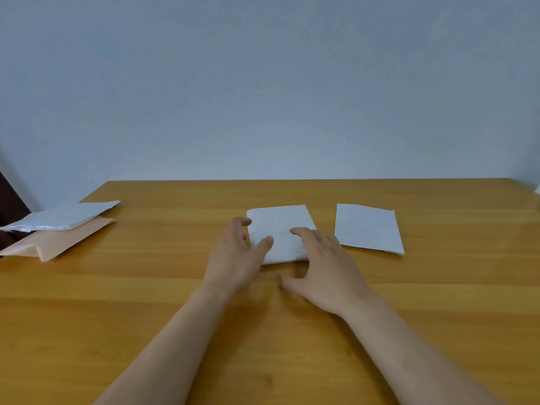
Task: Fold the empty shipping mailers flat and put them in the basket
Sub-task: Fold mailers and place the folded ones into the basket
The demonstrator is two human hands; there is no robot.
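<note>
A white folded mailer (280, 226) lies in the middle of the wooden table. My left hand (236, 255) is at its left edge, fingers loosely spread, thumb over the mailer's near left corner. My right hand (324, 264) lies flat with straight fingers on its near right part. A second white mailer (368, 228) lies flat to the right, apart from both hands. At the far left a white mailer (62, 214) rests on top of a tan mailer (58, 239). No basket is in view.
The wooden table (175, 287) ends at a pale wall behind. The left pile hangs near the table's left edge beside a dark object (8, 206).
</note>
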